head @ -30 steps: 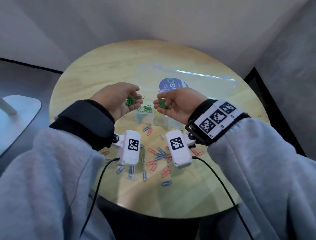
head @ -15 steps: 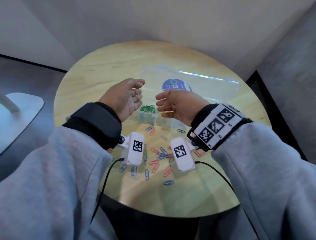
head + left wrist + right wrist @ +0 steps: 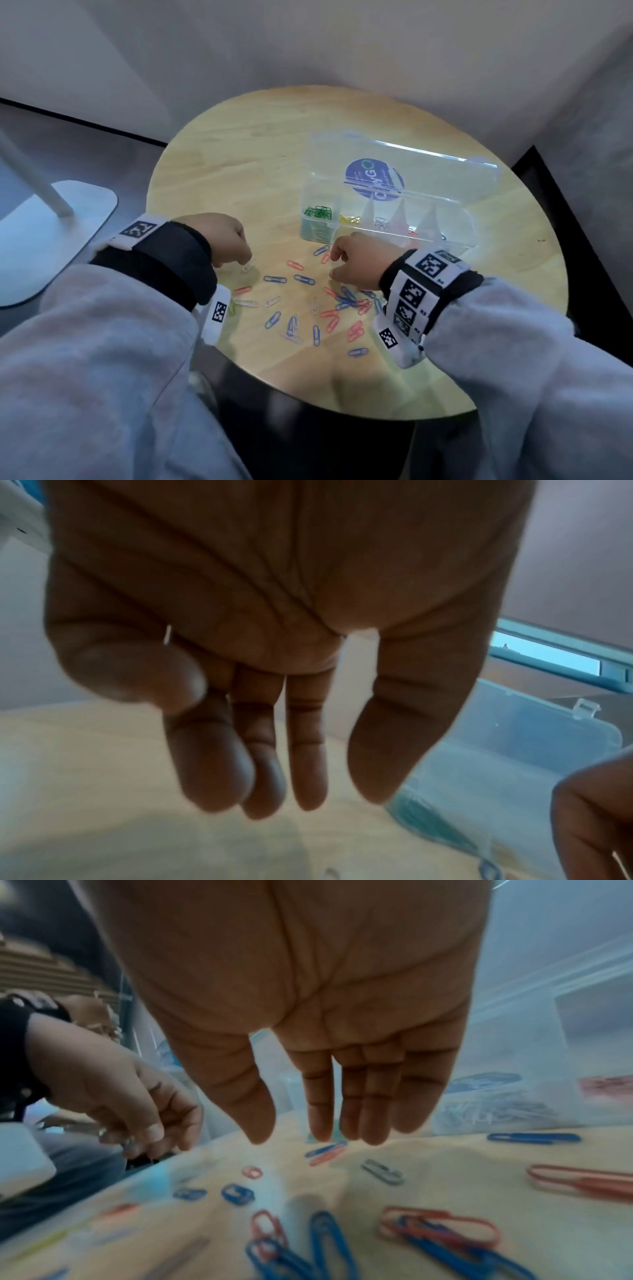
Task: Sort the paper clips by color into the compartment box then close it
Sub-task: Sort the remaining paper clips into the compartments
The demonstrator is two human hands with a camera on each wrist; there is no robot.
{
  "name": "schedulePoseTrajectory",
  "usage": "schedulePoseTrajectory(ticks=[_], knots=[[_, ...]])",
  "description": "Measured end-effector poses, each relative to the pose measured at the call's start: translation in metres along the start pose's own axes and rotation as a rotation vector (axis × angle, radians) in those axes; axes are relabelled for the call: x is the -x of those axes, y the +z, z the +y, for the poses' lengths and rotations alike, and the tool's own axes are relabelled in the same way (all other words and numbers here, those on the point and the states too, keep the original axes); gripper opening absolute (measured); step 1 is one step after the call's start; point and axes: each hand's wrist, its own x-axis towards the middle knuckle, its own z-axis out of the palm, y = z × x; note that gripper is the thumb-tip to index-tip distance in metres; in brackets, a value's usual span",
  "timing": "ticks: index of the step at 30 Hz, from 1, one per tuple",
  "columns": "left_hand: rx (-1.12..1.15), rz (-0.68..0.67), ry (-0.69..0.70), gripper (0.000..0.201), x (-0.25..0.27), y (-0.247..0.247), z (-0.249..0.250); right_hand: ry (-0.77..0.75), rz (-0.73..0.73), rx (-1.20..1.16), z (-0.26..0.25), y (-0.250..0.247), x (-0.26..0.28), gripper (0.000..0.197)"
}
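The clear compartment box (image 3: 457,240) stands open at the back of the round table, its lid (image 3: 428,161) lying flat behind it. Green clips (image 3: 318,212) fill the leftmost compartment; yellow (image 3: 349,219), white (image 3: 382,222) and red clips (image 3: 411,231) lie in the others. Several loose blue, red and white clips (image 3: 329,308) are scattered in front. My left hand (image 3: 245,262) hovers palm down with its fingertips just over a white clip (image 3: 247,267), thumb apart from the fingers (image 3: 304,791). My right hand (image 3: 330,263) hangs with fingers straight (image 3: 318,1123) above a blue and red pair (image 3: 325,1150), holding nothing.
The wooden table (image 3: 239,154) sits in a corner with walls behind and to the right. A white stand base (image 3: 58,233) is on the floor to the left. The table's near edge (image 3: 342,411) is close to my body.
Both hands let their green clips go over the leftmost compartment, then came down from the box to the loose clips on the table, palms turned down.
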Motion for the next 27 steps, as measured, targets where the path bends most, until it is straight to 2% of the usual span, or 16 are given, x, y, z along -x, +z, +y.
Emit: schedulePoseTrajectory(ticks=[4,8,13,17,20,22,25,27], knots=[[-0.071,0.053,-0.009,0.013,-0.004,0.005,0.000,0.066,-0.034,0.177,0.003,0.012,-0.001,0.051],[-0.093,0.037,-0.014,0.020,-0.012,0.011,0.003,0.048,-0.005,0.199,0.001,0.016,0.000,0.042],[-0.111,-0.024,-0.016,0.019,-0.019,0.017,0.002,-0.023,-0.097,0.246,0.002,0.011,-0.002,0.032],[-0.116,-0.030,-0.009,0.010,-0.020,0.021,0.003,0.003,-0.134,0.206,0.005,0.010,-0.003,0.027],[-0.126,-0.032,-0.005,0.016,-0.020,0.022,0.004,0.059,-0.156,0.010,0.011,0.012,-0.002,0.012],[-0.117,-0.036,0.001,0.016,-0.019,0.022,0.004,0.093,-0.168,-0.066,0.011,0.012,0.000,0.013],[-0.037,-0.031,0.020,0.004,-0.014,0.018,0.004,0.104,-0.161,-0.007,0.011,0.016,0.001,0.022],[0.043,-0.053,0.064,0.014,-0.012,0.014,0.005,0.085,-0.144,-0.011,0.010,0.018,0.004,0.014]])
